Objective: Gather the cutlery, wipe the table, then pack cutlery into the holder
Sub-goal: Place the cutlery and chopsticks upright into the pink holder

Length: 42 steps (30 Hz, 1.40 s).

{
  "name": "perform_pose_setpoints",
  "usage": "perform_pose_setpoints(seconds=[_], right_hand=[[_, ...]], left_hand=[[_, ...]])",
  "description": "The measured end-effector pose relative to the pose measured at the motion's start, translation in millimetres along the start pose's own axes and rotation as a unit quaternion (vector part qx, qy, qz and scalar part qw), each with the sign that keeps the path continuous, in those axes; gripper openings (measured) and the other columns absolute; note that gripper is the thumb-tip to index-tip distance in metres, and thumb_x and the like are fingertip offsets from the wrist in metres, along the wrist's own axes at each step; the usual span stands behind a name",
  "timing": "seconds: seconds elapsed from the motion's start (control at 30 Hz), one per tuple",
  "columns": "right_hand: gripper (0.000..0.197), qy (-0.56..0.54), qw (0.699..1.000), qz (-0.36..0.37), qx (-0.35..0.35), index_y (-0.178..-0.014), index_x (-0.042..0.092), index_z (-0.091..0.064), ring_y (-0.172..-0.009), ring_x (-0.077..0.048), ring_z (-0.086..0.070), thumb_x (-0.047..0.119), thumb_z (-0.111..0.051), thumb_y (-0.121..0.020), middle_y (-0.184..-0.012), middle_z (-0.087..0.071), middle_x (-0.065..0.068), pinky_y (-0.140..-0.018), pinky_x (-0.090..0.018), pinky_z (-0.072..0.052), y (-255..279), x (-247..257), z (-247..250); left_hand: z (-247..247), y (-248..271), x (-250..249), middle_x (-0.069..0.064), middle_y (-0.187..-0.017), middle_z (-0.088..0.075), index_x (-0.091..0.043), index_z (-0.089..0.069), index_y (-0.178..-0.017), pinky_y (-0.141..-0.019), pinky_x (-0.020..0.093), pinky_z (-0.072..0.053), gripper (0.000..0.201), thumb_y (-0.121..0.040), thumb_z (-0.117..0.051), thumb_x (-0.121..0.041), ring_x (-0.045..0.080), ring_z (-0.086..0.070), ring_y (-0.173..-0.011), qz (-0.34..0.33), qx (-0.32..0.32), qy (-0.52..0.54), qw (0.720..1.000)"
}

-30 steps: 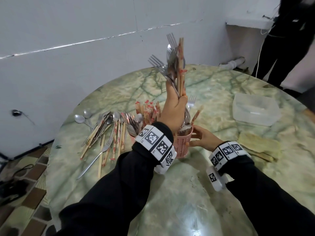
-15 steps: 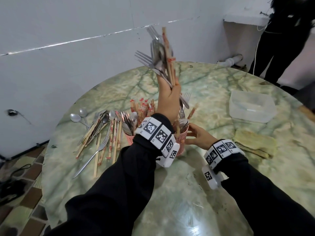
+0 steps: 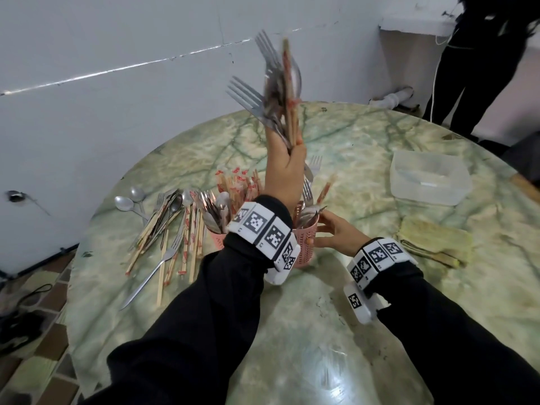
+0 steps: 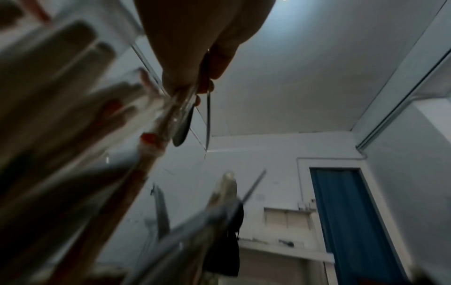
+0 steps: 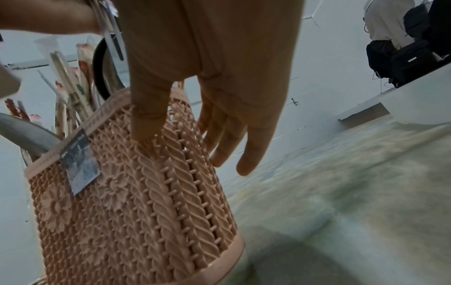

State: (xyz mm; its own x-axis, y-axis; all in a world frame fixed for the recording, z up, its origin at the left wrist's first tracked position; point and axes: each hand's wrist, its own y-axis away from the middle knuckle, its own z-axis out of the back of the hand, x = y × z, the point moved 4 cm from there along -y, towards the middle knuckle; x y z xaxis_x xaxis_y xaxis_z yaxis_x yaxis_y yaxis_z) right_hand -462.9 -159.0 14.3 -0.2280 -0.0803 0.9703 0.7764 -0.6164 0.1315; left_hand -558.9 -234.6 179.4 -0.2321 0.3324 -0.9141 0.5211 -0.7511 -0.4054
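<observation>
My left hand (image 3: 285,171) (image 4: 195,48) grips a bundle of forks, spoons and wrapped chopsticks (image 3: 277,92) (image 4: 156,138), raised upright above the pink woven holder (image 3: 305,244) (image 5: 136,192). The holder stands on the marble table (image 3: 321,331) and has spoons, forks and chopsticks in it. My right hand (image 3: 336,232) (image 5: 207,96) holds the holder's side, with the thumb on its front wall and the fingers round its far side. A second pink holder (image 3: 217,239), packed with cutlery, stands just left, partly hidden by my left wrist.
Loose cutlery and chopsticks (image 3: 166,229) lie in a heap near the table's left edge. A clear plastic tub (image 3: 429,176) and a folded yellowish cloth (image 3: 435,242) sit on the right. A person in black (image 3: 473,68) stands beyond the table's far right.
My left hand has carried the bundle a little higher and to the left, tilting it leftward. My right hand stays on the holder.
</observation>
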Motion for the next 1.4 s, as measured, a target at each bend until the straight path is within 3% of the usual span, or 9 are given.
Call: perform_pose_setpoints(seconds=[0.13,0.2,0.4,0.63,0.7,0.77,0.97,1.27,1.4], right_hand=[[0.060,-0.004,1.000,0.004,0.000,-0.128,0.001,-0.043,-0.107,-0.020,-0.054,-0.014,-0.066,-0.074,-0.118,-0.055,-0.006,-0.088,-0.019,-0.049,0,1,-1],[0.057,-0.007,1.000,0.003,0.002,-0.124,0.006,-0.045,-0.107,-0.019,-0.054,-0.013,-0.066,-0.075,-0.115,-0.056,-0.003,-0.087,-0.021,-0.049,0,1,-1],[0.050,-0.009,1.000,0.003,0.006,-0.113,0.013,-0.047,-0.103,-0.017,-0.055,-0.015,-0.065,-0.075,-0.107,-0.057,0.003,-0.085,-0.020,-0.051,2,4,-2],[0.061,-0.003,1.000,0.000,0.001,-0.129,0.003,-0.043,-0.108,-0.021,-0.053,-0.013,-0.066,-0.074,-0.118,-0.054,-0.007,-0.098,-0.035,-0.046,3,5,-2],[0.062,-0.003,1.000,-0.004,0.001,-0.129,0.002,-0.042,-0.109,-0.021,-0.053,-0.013,-0.066,-0.074,-0.118,-0.054,-0.006,-0.098,-0.036,-0.046,3,5,-2],[0.062,-0.004,1.000,-0.005,0.000,-0.129,0.002,-0.042,-0.108,-0.020,-0.053,-0.013,-0.066,-0.074,-0.115,-0.055,-0.004,-0.093,-0.031,-0.047,3,4,-2],[0.056,-0.005,1.000,-0.002,-0.003,-0.124,0.007,-0.045,-0.107,-0.017,-0.054,-0.012,-0.066,-0.075,-0.111,-0.057,0.001,-0.094,-0.031,-0.048,4,5,-2],[0.053,0.024,0.999,-0.017,-0.017,-0.117,0.008,-0.047,-0.106,-0.020,-0.056,-0.003,-0.074,-0.072,-0.103,-0.058,0.004,-0.095,-0.032,-0.048,3,11,-1],[0.100,0.040,0.998,0.029,-0.037,-0.139,0.010,-0.029,-0.121,-0.019,-0.049,0.025,-0.082,-0.055,-0.130,-0.050,-0.005,-0.106,-0.035,-0.038,-4,25,-1]], left_hand=[[-9,12,24,-0.002,-0.098,-0.051,-0.010,-0.027,-0.132,-0.081,0.025,-0.041,0.039,-0.095,-0.037,-0.003,0.005,-0.051,-0.083,0.034,0.070,-0.121,0.990],[-13,15,31,0.005,-0.103,-0.050,-0.005,-0.025,-0.138,-0.079,0.018,-0.037,0.043,-0.096,-0.036,-0.004,0.011,-0.050,-0.086,0.044,0.104,-0.177,0.978],[-13,14,44,0.014,-0.118,-0.051,-0.004,-0.033,-0.135,-0.094,0.033,-0.046,0.040,-0.095,-0.035,-0.001,0.028,-0.056,-0.107,0.101,0.097,-0.212,0.967],[-2,15,71,-0.003,-0.088,-0.050,-0.007,-0.036,-0.137,-0.046,-0.002,-0.037,0.046,-0.093,-0.042,0.003,-0.001,-0.044,-0.062,0.154,0.099,-0.230,0.956],[0,19,78,0.002,-0.096,-0.059,-0.011,-0.044,-0.132,-0.056,0.001,-0.046,0.050,-0.086,-0.051,0.009,0.005,-0.055,-0.070,0.179,0.107,-0.176,0.962],[1,20,80,0.010,-0.112,-0.063,-0.007,-0.048,-0.123,-0.083,0.023,-0.055,0.051,-0.077,-0.064,0.008,0.017,-0.062,-0.091,0.192,0.100,-0.119,0.969],[5,21,67,0.007,-0.147,-0.035,-0.023,-0.017,-0.145,-0.112,0.041,-0.031,0.112,-0.058,-0.087,-0.022,0.021,-0.035,-0.135,0.186,0.098,-0.083,0.974],[5,28,73,0.009,-0.155,-0.009,-0.019,0.005,-0.147,-0.102,0.021,-0.015,0.123,-0.062,-0.084,-0.012,0.021,-0.011,-0.143,0.211,0.216,-0.151,0.941],[4,28,76,0.010,-0.154,-0.013,-0.035,0.026,-0.141,-0.108,0.029,-0.018,0.144,-0.056,-0.088,-0.015,0.022,-0.018,-0.142,0.196,0.253,-0.160,0.934]])
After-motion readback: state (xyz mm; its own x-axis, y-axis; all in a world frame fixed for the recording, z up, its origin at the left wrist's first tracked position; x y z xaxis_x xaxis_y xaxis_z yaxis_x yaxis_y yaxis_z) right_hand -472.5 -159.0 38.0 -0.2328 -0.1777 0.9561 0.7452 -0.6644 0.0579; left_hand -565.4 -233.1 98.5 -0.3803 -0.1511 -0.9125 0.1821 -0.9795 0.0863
